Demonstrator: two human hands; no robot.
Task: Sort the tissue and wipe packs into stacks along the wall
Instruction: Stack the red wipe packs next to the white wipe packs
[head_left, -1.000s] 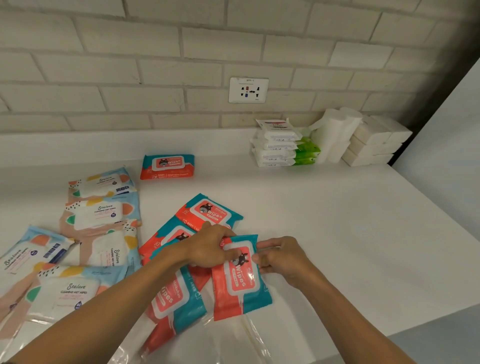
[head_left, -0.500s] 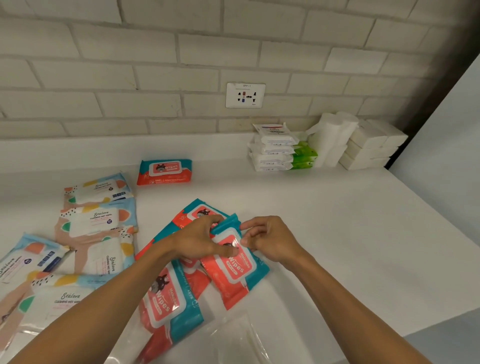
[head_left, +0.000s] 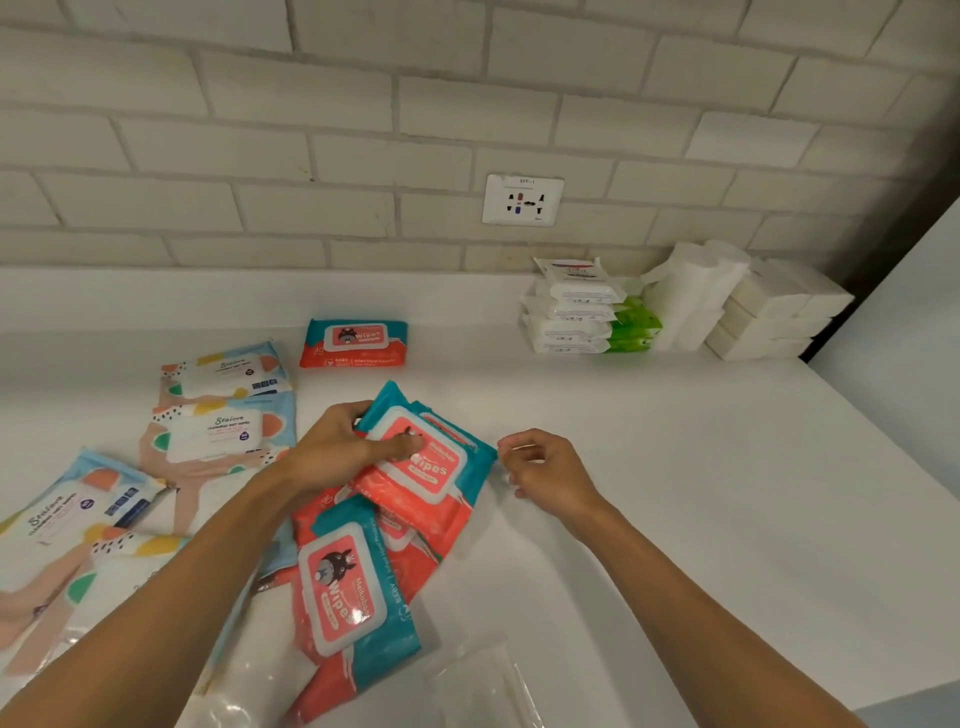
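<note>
Step in hand: picking red-teal wipes pack (head_left: 427, 464) off loose pile mid-counter. Left hand (head_left: 340, 448) grips it, thumb across lid. Right hand (head_left: 551, 467) sits just beside pack's edge, fingers curled; whether pinching anything, cannot tell. Next, likely: lift clear and set it squarely on matching pack (head_left: 354, 345) by wall.

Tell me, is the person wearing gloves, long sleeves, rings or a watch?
No gloves. The left hand and the right hand are bare, and I can see no rings on them. The left arm and the right arm are bare all the way to the picture's edge, so no sleeves show. There is no watch or bracelet on either wrist.
</note>
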